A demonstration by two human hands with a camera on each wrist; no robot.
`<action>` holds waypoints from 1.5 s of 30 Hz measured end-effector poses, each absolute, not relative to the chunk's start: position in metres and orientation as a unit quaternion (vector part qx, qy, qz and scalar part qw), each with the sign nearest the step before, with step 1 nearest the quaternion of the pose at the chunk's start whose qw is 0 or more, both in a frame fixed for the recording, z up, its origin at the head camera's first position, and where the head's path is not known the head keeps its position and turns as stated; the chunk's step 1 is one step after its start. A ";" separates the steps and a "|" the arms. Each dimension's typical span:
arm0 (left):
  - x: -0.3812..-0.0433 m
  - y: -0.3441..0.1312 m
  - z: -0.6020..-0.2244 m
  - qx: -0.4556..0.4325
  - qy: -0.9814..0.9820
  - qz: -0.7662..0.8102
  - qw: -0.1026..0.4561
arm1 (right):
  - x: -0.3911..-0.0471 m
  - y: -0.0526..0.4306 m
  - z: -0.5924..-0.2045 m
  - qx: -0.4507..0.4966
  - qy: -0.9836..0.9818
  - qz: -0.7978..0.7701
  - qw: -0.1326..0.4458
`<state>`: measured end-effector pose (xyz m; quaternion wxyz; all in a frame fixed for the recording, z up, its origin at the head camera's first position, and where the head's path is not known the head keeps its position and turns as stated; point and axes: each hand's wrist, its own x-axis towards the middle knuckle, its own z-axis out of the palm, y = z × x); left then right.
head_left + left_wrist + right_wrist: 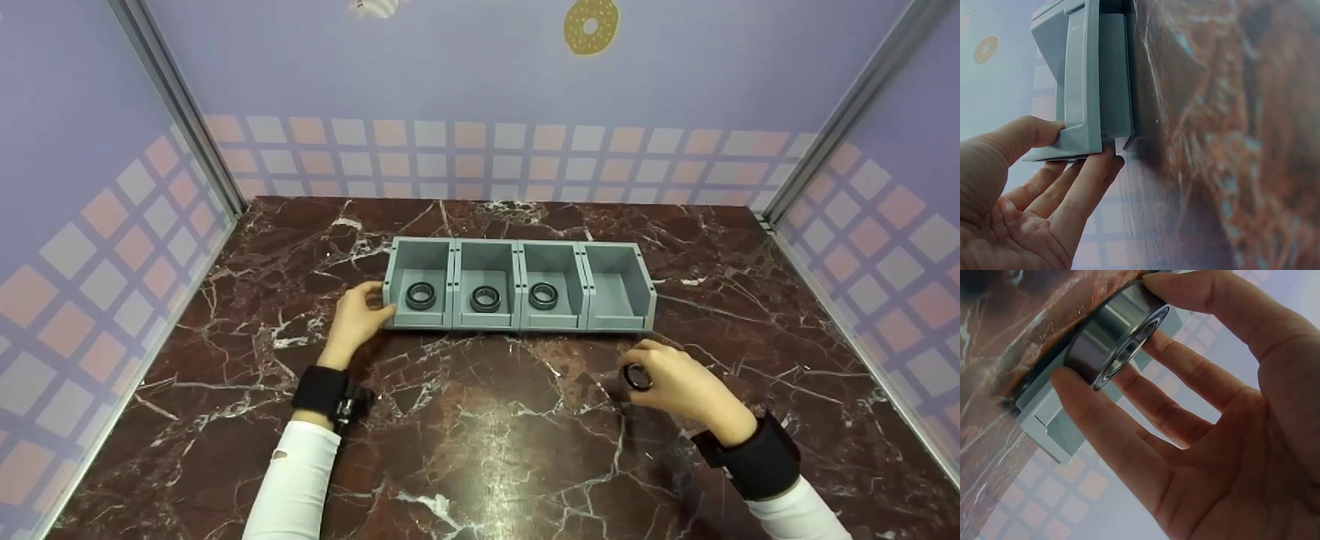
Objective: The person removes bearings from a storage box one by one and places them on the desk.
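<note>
A row of several joined grey-green open-front storage bins (621, 322) stands in the middle of the table. My left hand (358, 319) grips the outer side of the leftmost bin; in the left wrist view its thumb lies on the front rim of the bin (1084, 84) and the fingers are against the side wall. A ball bearing (1109, 332) is pinched between thumb and fingers of my right hand (682, 382), in front of the rightmost bin. Three bearings lie flat, one in the leftmost bin (421, 295), one beside it (485, 299), one in the third (543, 295). The rightmost bin holds nothing.
The table (480, 420) has a glossy dark red marbled top with white veins. Purple panels with pink and white squares (510, 150) enclose the back and both sides. Metal corner posts (187, 112) stand at the back left and back right.
</note>
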<state>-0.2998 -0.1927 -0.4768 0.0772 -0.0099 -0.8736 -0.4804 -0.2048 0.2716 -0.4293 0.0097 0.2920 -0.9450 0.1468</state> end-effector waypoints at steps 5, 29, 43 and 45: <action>-0.299 -0.193 -0.476 -0.011 -0.874 -0.480 0.072 | -0.199 0.270 -0.434 0.285 -0.946 0.154 -0.004; -0.300 -0.192 -0.476 -0.006 -0.872 -0.483 0.081 | -0.184 0.276 -0.460 0.300 -0.937 0.177 -0.021; -0.299 -0.191 -0.475 -0.009 -0.868 -0.490 0.080 | -0.181 0.278 -0.469 0.297 -0.936 0.187 -0.018; -0.299 -0.191 -0.475 -0.008 -0.869 -0.489 0.080 | -0.180 0.278 -0.470 0.296 -0.936 0.189 -0.019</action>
